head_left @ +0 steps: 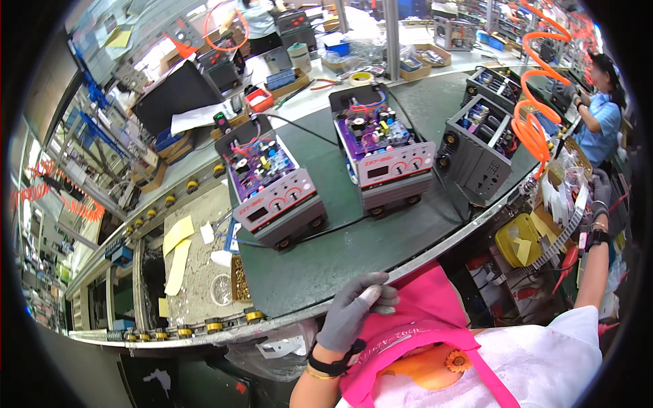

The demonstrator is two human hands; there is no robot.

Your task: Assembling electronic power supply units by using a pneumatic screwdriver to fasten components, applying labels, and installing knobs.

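Observation:
My left hand (355, 311) wears a grey glove and a black wristband. Its fingers curl over the left edge of my pink apron (425, 319), just below the near rim of the dark green conveyor belt (326, 262). My right hand (600, 197), also gloved, is raised at the far right, at the upper end of a pale ridged strip (561, 238); its grip is unclear. Nearest on the belt stands an open grey power unit (277, 197) with a purple circuit board showing. A second open grey power unit (388, 151) sits to its right.
Two darker open units (476, 146) (495, 85) stand further right on the belt. An orange coiled air hose (532, 126) hangs near a co-worker in blue (602, 115). A yellow container (517, 238) sits below the belt's edge. Yellow notes and a screw tray (239, 279) lie at left.

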